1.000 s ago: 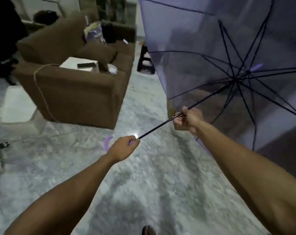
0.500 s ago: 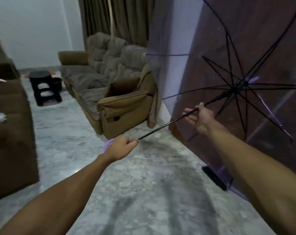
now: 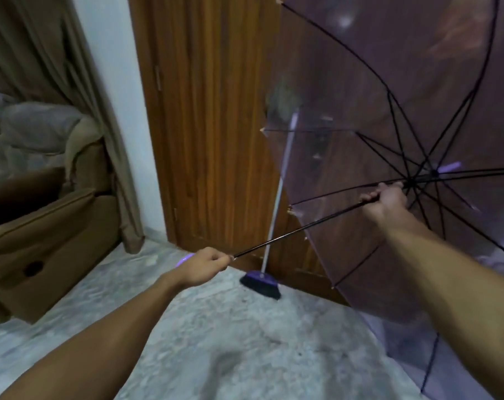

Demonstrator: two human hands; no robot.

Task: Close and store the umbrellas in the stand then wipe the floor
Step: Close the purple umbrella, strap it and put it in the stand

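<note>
Umbrella (image 3: 389, 116) open, canopy at right. Left hand (image 3: 203, 265) gripping the handle end; right hand (image 3: 387, 202) curled around the shaft near the hub. Broom (image 3: 263, 280) leaning against the far door (image 3: 210, 111).

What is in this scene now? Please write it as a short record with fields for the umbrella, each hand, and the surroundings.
umbrella: transparent purple umbrella, canopy open, not yet closed
left hand: left hand grips the purple handle end
right hand: right hand grips the black shaft near the rib hub
broom: purple-headed broom leaning against the wooden door
floor: grey marble floor
furniture: brown sofa at left
</note>
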